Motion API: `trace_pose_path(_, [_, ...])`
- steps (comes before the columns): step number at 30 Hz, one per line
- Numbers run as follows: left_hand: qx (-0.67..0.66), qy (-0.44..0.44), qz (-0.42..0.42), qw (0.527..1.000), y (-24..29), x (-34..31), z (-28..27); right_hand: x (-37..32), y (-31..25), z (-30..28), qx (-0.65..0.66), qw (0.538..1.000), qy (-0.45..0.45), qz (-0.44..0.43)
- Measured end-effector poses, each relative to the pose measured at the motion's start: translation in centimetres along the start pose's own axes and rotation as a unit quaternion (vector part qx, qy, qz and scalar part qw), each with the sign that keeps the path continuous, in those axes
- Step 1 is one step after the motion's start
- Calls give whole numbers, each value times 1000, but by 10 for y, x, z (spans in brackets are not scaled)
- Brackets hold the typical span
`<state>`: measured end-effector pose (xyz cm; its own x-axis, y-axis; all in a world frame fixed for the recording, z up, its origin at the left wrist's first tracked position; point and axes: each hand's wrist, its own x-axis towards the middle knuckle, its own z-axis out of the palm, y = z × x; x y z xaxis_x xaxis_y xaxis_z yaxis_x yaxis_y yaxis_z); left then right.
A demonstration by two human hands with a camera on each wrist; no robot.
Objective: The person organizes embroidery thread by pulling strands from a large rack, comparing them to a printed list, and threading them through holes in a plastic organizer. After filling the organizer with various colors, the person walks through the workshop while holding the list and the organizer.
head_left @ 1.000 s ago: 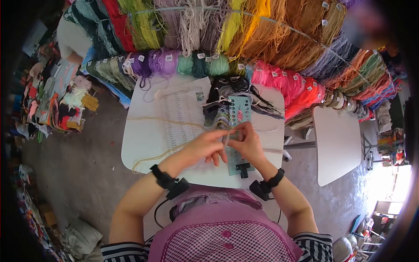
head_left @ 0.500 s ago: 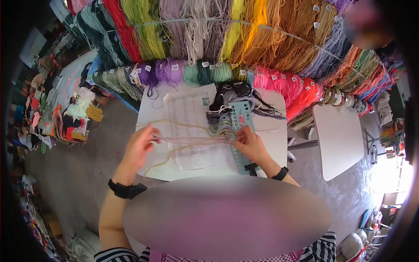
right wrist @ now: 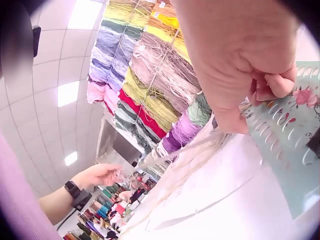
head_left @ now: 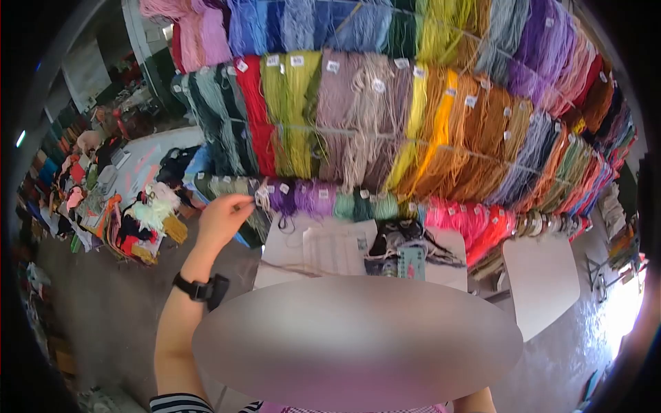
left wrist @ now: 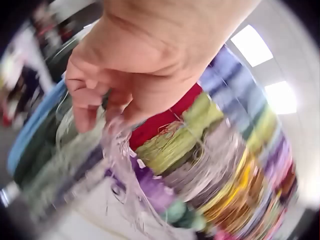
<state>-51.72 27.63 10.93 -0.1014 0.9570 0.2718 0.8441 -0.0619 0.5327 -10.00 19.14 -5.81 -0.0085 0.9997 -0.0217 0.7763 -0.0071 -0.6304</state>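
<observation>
Raised at the left of the head view, the left hand (head_left: 224, 219) pinches a bundle of pale lilac threads, plain in the left wrist view, where the threads (left wrist: 122, 155) hang from the fingertips of that hand (left wrist: 137, 65). The right wrist view has the right hand (right wrist: 245, 60) with fingers curled, gripping the other end of the pale strand (right wrist: 175, 154), stretched between both hands. Beside it lies a teal card (right wrist: 280, 135) with punched holes and a flower print, also on the table in the head view (head_left: 412, 263). A blurred oval hides the right hand there.
Labelled yarn hanks (head_left: 358, 138) hang in rows behind the white table (head_left: 282, 241). A printed sheet (head_left: 334, 249) and dark thread bundles (head_left: 385, 241) lie on it. Left is a pile of coloured yarn (head_left: 138, 220); right, another white table (head_left: 540, 282).
The left hand has moved from beside the right hand to the far left and up, drawing the pale threads out. The head view has tilted upward, and the right hand has gone behind the blur.
</observation>
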Motion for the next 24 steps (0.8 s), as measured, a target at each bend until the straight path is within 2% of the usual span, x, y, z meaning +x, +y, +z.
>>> trace_pose_path(1, [-74,-14,69,995,9,24,7,0,-2,1,2,1000,-11,13])
trace_pose_path(2, [-198,10,141,970,30,44,19,-1,-4,2,4,999,-22,28])
trace_pose_path(6, [-194,106,267,938,122,110,40,-3,-18,-9,-11,1000,-24,14])
trace_pose_path(7, [-196,108,270,936,138,127,47,-4,-23,-14,1,999,-32,11])
trace_pose_path(9, [-208,217,253,920,159,159,62,-2,-25,-21,11,999,-35,8])
trace_pose_path(10, [-210,218,256,918,163,172,67,-1,-23,-22,25,999,-29,10])
trace_pose_path(12, [-55,320,221,920,171,189,74,1,-26,-32,38,999,-20,14])
trace_pose_path(13, [-57,320,223,919,170,194,77,2,-30,-40,49,999,-18,11])
trace_pose_path(15, [-41,281,169,944,166,198,76,8,-37,-54,61,998,-13,10])
trace_pose_path(17, [-64,286,191,937,158,195,73,17,-44,-67,94,995,23,-32])
trace_pose_path(21, [-90,237,208,945,149,183,58,45,-88,-97,84,995,15,-54])
trace_pose_path(23, [-92,226,220,945,143,180,55,62,-109,-103,132,987,8,-89])
trace_pose_path(24, [-137,200,241,940,139,178,55,71,-121,-105,145,980,22,-136])
